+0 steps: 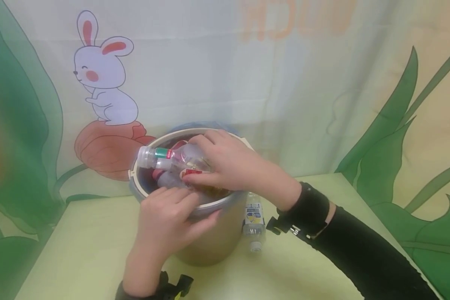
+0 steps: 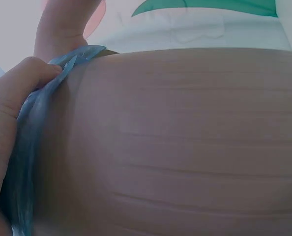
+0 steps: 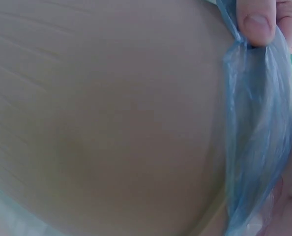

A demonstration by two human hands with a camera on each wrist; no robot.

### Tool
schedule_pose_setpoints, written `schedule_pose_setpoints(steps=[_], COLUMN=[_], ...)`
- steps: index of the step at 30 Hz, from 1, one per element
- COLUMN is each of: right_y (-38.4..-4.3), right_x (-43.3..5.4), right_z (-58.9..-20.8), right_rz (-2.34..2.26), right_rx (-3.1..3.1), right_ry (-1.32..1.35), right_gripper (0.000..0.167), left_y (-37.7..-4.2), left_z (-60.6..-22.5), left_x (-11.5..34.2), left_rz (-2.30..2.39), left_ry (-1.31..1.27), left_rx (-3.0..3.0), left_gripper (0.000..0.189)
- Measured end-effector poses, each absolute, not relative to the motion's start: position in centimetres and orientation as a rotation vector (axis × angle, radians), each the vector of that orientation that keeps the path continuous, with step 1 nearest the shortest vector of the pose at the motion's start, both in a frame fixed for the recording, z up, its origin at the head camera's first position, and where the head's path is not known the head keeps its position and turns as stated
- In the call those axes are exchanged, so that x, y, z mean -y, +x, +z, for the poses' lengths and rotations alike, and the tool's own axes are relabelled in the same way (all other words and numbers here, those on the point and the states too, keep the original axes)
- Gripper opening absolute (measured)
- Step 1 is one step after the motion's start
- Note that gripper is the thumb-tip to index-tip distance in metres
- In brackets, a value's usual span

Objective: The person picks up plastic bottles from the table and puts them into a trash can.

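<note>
A trash can [image 1: 206,241] stands on the table, its blue garbage bag [image 3: 256,113] folded over the outside of the top. My left hand [image 1: 168,214] grips the bag at the near-left rim, fingers over the edge and thumb [image 2: 35,73] outside against the plastic. Over the opening, my right hand [image 1: 232,162] holds a clear plastic bottle [image 1: 165,157], with the thumb along its near side. This bottle lies sideways, its neck pointing left. Beneath it, other items are crowded inside the can, partly hidden by the hand.
Another clear bottle [image 1: 253,221] with a blue-and-yellow label stands or lies close by the can's right side, cap toward me. The can's cream rim ring [image 1: 135,179] surrounds the opening. Behind the yellow-green table [image 1: 93,233] hangs a printed curtain [image 1: 195,62] with a rabbit and leaves.
</note>
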State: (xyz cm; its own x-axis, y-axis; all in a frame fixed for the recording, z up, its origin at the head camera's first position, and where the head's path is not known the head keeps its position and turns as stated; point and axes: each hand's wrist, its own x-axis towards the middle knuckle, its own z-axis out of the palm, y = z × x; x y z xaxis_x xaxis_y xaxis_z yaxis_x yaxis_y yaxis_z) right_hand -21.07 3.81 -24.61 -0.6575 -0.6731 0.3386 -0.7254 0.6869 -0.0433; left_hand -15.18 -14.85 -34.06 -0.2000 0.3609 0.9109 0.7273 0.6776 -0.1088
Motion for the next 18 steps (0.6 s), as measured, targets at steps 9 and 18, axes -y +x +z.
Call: schedule_pose_setpoints(steps=[9, 18], right_y=[-20.5, -23.2], right_x=[-3.2, -3.3], right_z=[-24.7, -24.3], right_rz=[0.185, 0.416], right_rx=[2.640, 2.777], right_ry=[1.093, 0.851], right_gripper=[0.074, 0.071], left_y=[-14.9, -15.2], left_z=[-33.8, -34.2], left_x=[15.6, 15.3], left_rz=[-0.480, -0.493], left_ry=[-0.918, -0.913], left_rx=[1.802, 1.784], left_gripper=[0.049, 0.052])
